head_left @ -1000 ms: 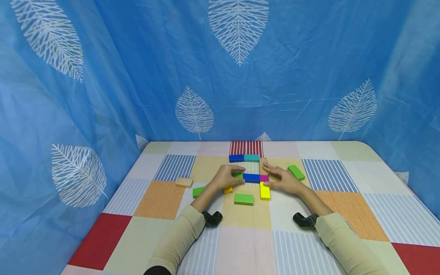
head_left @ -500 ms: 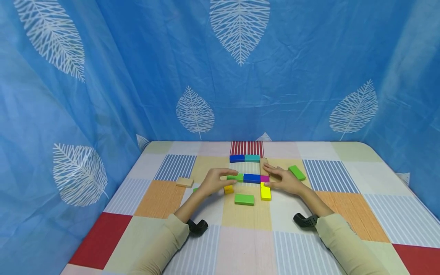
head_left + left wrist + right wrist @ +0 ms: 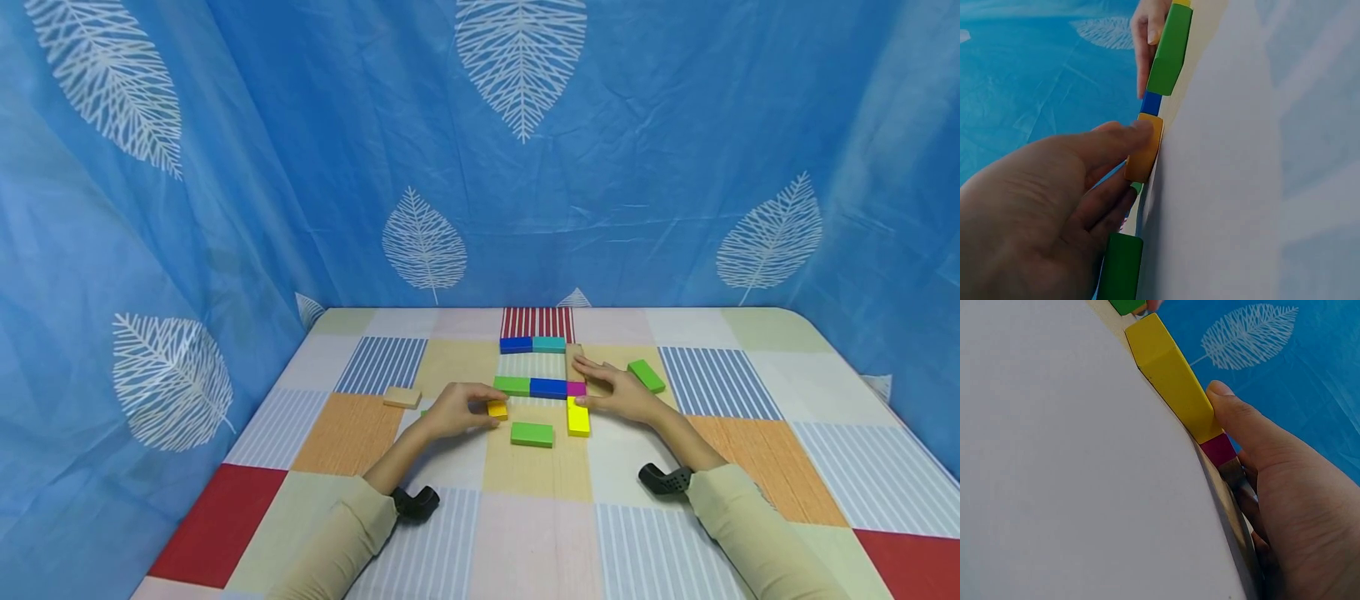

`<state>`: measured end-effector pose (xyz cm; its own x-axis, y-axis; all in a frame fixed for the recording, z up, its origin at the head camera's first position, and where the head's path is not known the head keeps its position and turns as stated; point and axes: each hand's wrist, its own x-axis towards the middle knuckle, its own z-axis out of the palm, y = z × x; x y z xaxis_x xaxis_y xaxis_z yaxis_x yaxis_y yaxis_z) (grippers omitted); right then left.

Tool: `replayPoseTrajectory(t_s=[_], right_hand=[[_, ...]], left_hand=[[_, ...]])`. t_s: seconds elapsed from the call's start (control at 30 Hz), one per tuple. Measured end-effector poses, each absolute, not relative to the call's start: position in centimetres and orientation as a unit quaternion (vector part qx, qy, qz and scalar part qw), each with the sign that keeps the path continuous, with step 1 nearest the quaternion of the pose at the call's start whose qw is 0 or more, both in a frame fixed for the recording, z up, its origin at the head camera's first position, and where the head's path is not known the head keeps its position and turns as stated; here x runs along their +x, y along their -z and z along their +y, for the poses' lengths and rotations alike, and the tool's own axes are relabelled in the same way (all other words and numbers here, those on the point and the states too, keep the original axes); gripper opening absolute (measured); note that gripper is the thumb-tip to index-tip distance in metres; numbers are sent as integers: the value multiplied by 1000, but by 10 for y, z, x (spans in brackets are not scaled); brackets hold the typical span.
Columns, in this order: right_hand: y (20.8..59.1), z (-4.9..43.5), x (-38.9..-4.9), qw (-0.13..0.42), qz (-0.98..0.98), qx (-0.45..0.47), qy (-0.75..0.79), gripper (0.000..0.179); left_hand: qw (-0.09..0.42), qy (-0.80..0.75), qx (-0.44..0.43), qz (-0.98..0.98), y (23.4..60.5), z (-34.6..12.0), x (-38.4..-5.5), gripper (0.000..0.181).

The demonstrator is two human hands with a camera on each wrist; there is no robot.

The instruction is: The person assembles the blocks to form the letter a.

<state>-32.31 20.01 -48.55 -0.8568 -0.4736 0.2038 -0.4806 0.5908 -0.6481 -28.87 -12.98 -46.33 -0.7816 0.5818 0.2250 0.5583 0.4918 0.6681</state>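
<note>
My left hand (image 3: 453, 410) is at a small orange-yellow block (image 3: 497, 410). In the left wrist view, the thumb lies against this orange block (image 3: 1146, 147) and the fingers are behind it. My right hand (image 3: 622, 396) rests on the right side of the arrangement. Its fingers touch a plain wooden block (image 3: 574, 358), and its thumb touches a yellow block (image 3: 578, 421). Between these two sits a magenta block (image 3: 576, 388). A green block (image 3: 512, 386) and a blue block (image 3: 548, 388) form a row running left from the magenta one.
Behind the row lie a dark blue block (image 3: 516, 345) and a teal block (image 3: 549, 345), end to end. Loose on the patchwork cloth are a green block (image 3: 532, 434) in front, another green block (image 3: 646, 376) at right, and a wooden block (image 3: 402, 397) at left.
My left hand has left the green block at the row's left end and moved left and nearer, to the orange-yellow block. My right hand has stayed in place.
</note>
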Motion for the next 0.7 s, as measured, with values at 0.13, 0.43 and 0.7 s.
replayPoseTrajectory(t_s=[0.13, 0.43, 0.7], right_hand=[[486, 200, -323, 3, -892, 267, -364, 75], [484, 199, -323, 4, -891, 269, -367, 74], [484, 200, -323, -1, -890, 268, -368, 74]], left_hand=[[14, -383, 336, 860, 464, -130, -288, 36], [26, -399, 348, 848, 464, -122, -286, 34], [40, -393, 354, 847, 466, -110, -284, 33]])
